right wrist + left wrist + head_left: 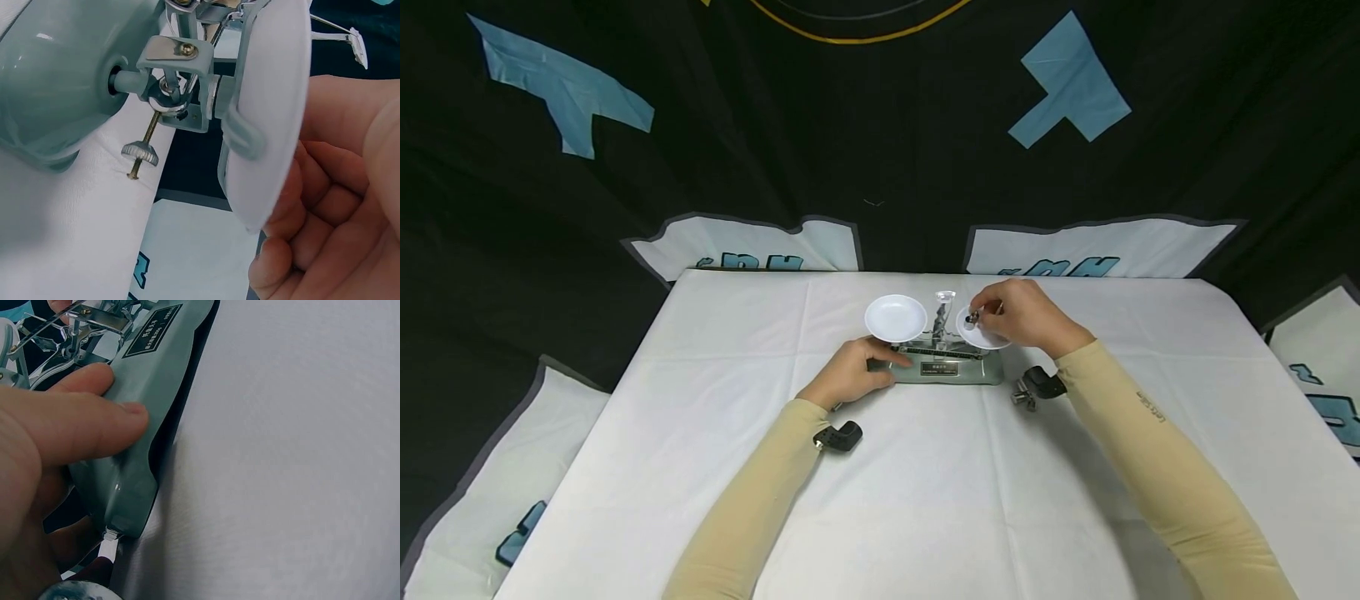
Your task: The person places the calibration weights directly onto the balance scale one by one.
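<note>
A grey-green balance scale (938, 368) stands on the table with two round white pans. My left hand (852, 372) grips the left end of its base, the thumb (106, 428) lying across the front face. Beside that hand, the left pan (896, 318) holds nothing. Over the right pan (987, 339), my right hand (1018, 312) pinches a small shiny metal weight (972, 318) between thumb and fingers. The right wrist view shows this pan (275, 106) edge-on, with curled fingers behind it and the weight hidden.
A white cloth covers the table (925, 500), whose far edge lies just behind the scale. A threaded rod with a knurled nut (140, 152) sticks out at the scale's right end. Black wrist-camera mounts (838, 436) hang from both sleeves. Dark curtain (880, 150) rises behind.
</note>
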### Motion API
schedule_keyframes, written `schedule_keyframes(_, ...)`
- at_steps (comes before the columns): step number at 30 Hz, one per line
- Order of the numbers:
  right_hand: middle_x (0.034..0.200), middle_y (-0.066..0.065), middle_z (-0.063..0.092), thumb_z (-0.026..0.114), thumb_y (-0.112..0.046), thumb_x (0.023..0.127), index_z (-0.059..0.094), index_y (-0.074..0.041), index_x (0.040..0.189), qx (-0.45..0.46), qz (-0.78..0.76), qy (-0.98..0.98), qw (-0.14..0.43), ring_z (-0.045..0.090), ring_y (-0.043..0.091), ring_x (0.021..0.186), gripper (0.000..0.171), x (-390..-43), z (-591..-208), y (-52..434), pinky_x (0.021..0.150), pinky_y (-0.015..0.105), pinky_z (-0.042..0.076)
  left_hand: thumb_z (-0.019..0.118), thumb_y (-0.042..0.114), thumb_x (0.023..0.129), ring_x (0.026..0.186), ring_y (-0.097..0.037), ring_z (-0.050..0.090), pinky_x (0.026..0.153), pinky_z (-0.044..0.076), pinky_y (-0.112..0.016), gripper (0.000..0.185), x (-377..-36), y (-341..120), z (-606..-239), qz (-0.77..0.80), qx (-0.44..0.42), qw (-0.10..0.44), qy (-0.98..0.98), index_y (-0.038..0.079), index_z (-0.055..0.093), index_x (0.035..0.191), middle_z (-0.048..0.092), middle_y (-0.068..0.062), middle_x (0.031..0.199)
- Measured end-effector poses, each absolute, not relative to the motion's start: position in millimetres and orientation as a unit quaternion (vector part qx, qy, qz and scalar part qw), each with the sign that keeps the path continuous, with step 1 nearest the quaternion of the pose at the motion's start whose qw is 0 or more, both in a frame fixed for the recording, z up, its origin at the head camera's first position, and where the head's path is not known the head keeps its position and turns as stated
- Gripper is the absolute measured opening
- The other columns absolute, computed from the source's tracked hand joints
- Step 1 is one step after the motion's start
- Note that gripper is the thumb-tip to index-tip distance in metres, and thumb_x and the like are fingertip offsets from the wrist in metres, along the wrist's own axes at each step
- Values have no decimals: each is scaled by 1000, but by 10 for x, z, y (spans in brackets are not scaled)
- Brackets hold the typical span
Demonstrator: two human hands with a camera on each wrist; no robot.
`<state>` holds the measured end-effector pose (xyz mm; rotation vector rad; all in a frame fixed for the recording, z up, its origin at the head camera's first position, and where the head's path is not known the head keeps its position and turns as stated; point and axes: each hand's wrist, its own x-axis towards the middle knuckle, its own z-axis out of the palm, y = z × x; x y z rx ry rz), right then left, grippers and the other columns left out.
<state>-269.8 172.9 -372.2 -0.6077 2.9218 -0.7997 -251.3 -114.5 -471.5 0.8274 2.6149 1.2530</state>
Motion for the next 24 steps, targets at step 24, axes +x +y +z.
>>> schedule_keyframes(24,103,20,72,64,-9,93,72,1,119,-133,-247,960,-22,63,28,84,29,-2353,-3506,2345,66,32,51,70,1,83,131,-28,60,112,46,-49,33,-2495,-1132,-4680,411,272,71,867,14,80,111,72,-8,129)
